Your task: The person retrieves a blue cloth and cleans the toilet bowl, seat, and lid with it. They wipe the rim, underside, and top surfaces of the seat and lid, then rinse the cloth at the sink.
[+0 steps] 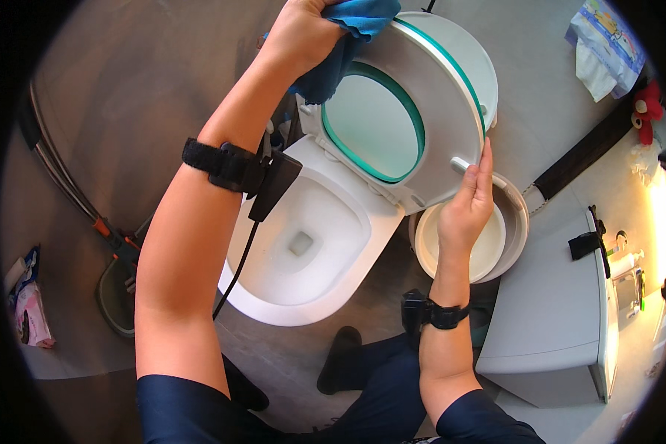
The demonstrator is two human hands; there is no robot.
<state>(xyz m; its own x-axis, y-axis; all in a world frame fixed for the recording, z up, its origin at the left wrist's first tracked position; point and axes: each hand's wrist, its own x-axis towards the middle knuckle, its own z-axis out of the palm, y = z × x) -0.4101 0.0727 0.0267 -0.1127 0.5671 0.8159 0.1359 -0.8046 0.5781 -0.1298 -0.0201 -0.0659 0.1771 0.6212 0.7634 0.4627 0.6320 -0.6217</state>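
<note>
My left hand (305,33), at the top of the view, grips a blue cloth (333,61) that hangs against the raised toilet seat and lid. The toilet seat (441,100) is white with green edging and stands tilted up, its opening facing me. My right hand (469,205) holds the seat's right edge, beside a small white bumper. Behind the seat, part of a white rounded surface (477,61) shows. Below lies the uncovered white toilet bowl (338,250). A black strap with a cabled device crosses my left forearm, and another black strap is on my right wrist.
Nested round basins (519,222) stand right of the toilet. Farther right is a grey-white cabinet (549,311) with bottles beyond it. A tissue pack (610,50) is at the upper right. Long-handled cleaning tools (111,238) and a pink package (33,316) are at the left.
</note>
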